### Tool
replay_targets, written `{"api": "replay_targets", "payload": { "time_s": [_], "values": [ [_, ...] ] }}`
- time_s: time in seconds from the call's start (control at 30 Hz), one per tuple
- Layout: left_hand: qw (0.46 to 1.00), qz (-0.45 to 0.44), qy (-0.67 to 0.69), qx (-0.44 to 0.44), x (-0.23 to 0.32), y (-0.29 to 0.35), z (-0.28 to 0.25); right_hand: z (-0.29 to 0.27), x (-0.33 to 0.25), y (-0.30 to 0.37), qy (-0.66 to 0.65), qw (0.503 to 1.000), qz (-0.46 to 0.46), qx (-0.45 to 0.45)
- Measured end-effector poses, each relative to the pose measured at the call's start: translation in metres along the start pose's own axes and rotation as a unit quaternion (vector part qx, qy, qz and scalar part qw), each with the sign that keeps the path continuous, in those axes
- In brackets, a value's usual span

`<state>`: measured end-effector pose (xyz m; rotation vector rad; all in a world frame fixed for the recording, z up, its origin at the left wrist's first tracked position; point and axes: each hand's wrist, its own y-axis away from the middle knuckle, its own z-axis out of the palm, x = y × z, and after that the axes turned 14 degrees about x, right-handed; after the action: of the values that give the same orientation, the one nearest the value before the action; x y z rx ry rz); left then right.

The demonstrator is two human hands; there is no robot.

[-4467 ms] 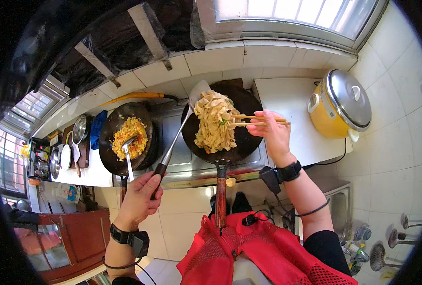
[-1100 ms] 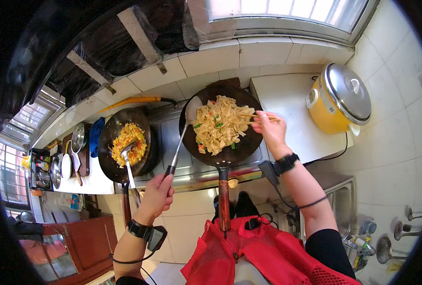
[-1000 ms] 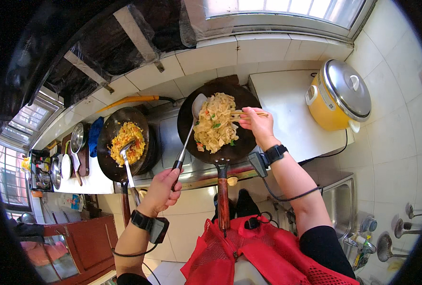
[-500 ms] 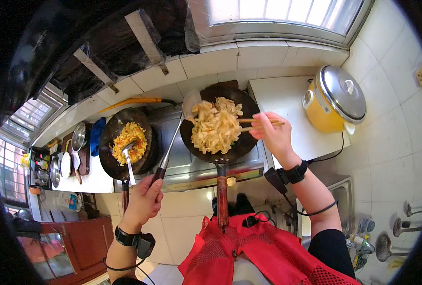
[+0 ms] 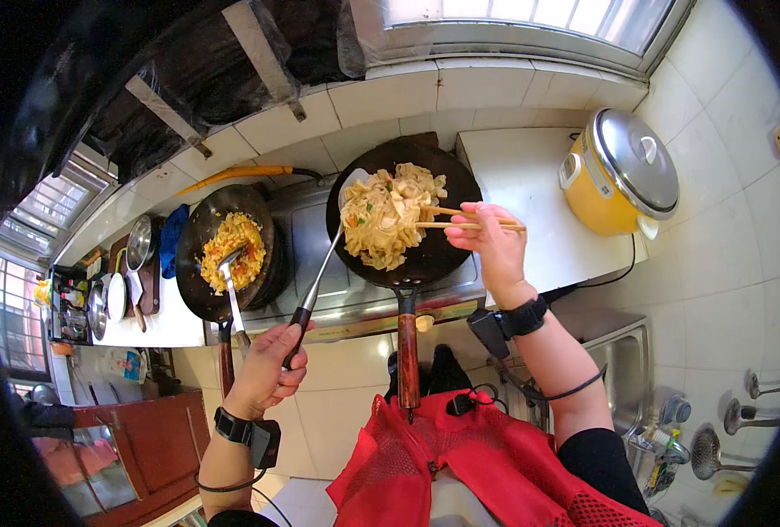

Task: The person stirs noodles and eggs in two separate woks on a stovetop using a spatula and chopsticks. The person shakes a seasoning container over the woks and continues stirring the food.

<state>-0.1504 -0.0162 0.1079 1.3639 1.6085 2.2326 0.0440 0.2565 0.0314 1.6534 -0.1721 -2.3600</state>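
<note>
My left hand (image 5: pixel 271 367) is closed around the dark handle of a metal spatula (image 5: pixel 318 277). The spatula's blade rests against the left side of a heap of broad pale noodles (image 5: pixel 381 220) with green and red bits. These noodles lie in the right-hand black wok (image 5: pixel 453 250), whose brown wooden handle (image 5: pixel 408 351) points toward me. Between its fingers my right hand (image 5: pixel 495 255) grips a pair of chopsticks (image 5: pixel 450 226), their tips at the noodles' right side. A second metal utensil (image 5: pixel 234 294) leans in the left wok (image 5: pixel 198 294), its handle end close by my left hand.
Yellow and red food (image 5: pixel 219 255) fills part of the left wok. Both woks sit on a steel gas stove (image 5: pixel 306 228). A yellow rice cooker (image 5: pixel 605 189) stands right, beyond a white counter (image 5: pixel 539 211). Nearer are a sink (image 5: pixel 631 369) and hanging ladles (image 5: pixel 708 452).
The noodles have shifted slightly left and settled into a rounder heap. My right hand has moved slightly left and down, and the chopstick tips reach further left. The spatula blade sits lower against the noodles.
</note>
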Motion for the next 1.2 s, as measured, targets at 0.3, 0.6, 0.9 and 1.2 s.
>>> {"api": "replay_targets", "payload": {
  "time_s": [0.3,0.6,0.9,1.2],
  "values": [
    [0.985,0.117,-0.104,0.065,0.014,0.017,0.015,0.008,-0.04,0.001,0.165,0.979,-0.081,-0.086],
    [0.966,0.163,-0.154,0.13,-0.011,0.014,0.017,-0.011,-0.045,0.002,0.225,0.953,-0.159,-0.129],
    [0.988,0.104,-0.049,0.099,-0.027,0.021,0.018,-0.015,-0.014,-0.015,0.246,0.949,-0.158,-0.12],
    [0.997,0.039,0.049,0.055,-0.037,0.03,0.018,-0.02,-0.023,-0.02,0.128,0.974,-0.179,-0.05]
  ]
}}
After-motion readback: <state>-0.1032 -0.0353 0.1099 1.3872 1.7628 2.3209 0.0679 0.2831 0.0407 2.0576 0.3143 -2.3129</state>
